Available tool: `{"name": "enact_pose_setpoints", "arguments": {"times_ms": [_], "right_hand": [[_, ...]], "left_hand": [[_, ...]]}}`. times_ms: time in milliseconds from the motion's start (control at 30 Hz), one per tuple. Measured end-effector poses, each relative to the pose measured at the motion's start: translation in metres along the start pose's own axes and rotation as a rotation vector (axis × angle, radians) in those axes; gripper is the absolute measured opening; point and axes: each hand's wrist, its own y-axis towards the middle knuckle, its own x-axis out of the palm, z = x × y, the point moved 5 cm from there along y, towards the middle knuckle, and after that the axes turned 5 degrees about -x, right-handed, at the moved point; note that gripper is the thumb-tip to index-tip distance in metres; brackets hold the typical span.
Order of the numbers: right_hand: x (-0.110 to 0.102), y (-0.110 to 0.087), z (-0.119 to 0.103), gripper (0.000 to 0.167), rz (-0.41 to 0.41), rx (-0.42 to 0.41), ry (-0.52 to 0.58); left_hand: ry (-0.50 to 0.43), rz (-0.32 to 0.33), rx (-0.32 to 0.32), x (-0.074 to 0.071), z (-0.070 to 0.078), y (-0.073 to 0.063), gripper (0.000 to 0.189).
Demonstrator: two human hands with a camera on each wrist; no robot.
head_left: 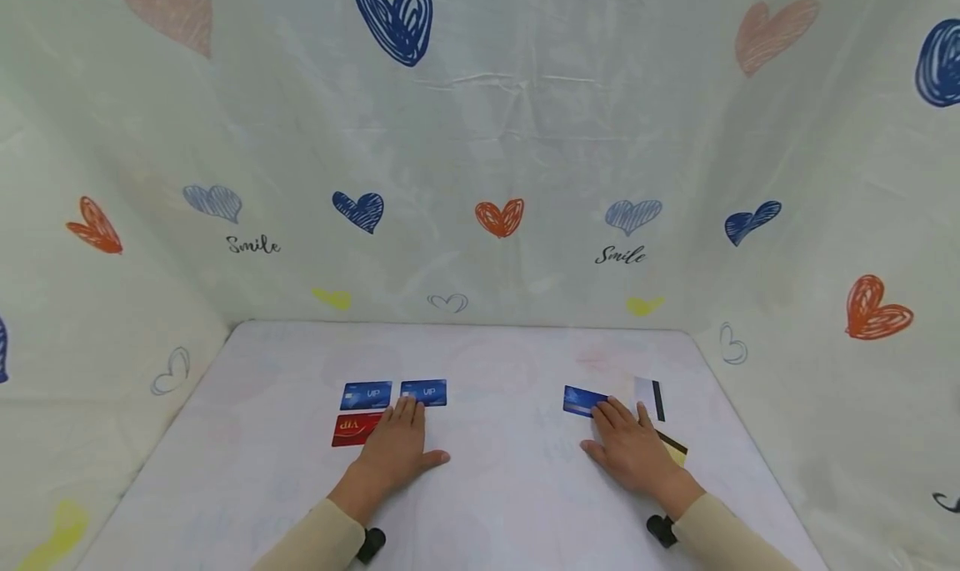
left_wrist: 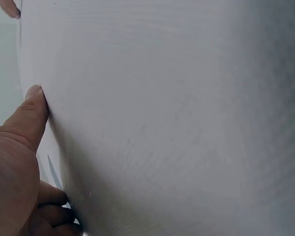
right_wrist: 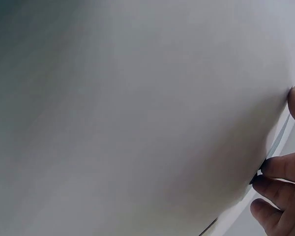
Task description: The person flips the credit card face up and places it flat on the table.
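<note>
Head view: Six cards are seen on a white table (head_left: 510,488) in front of a heart-printed backdrop (head_left: 510,154). The left hand (head_left: 396,448) is laid palm down with fingers straight and thumb spread; nothing is gripped. Its fingertips are placed at the lower left corner of the right-hand blue VIP card (head_left: 432,393). The other blue VIP card (head_left: 366,396) lies just beside it, and the red VIP card (head_left: 356,429), below, is partly covered by the hand. The right hand (head_left: 628,448) is likewise extended, with nothing grasped; the right end of a blue card (head_left: 581,400) is covered by its fingertips. A pale card with a black stripe (head_left: 645,394) lies behind the little finger, and a yellow card (head_left: 674,448) is partly hidden.

Left wrist view: The thumb is stretched out; the fingertips' contact cannot be told.

Right wrist view: The fingertips are lowered to the table; their hold cannot be confirmed here.
</note>
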Motion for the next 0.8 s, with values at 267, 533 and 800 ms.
{"name": "enact_pose_setpoints", "arguments": {"times_ms": [267,533,800], "right_hand": [[0.003,0.02,-0.042,0.065,-0.041,-0.087,0.017],[0.007,0.035,-0.086,0.066,-0.062,-0.16,-0.007],[0.009,0.043,-0.12,0.064,-0.06,-0.24,-0.079]], "left_hand": [[-0.018,0.03,0.026,0.001,0.006,-0.002,0.096],[-0.048,-0.007,0.12,0.006,0.04,-0.013,0.093],[-0.027,-0.076,0.216,0.014,0.071,-0.021,0.094]]}}
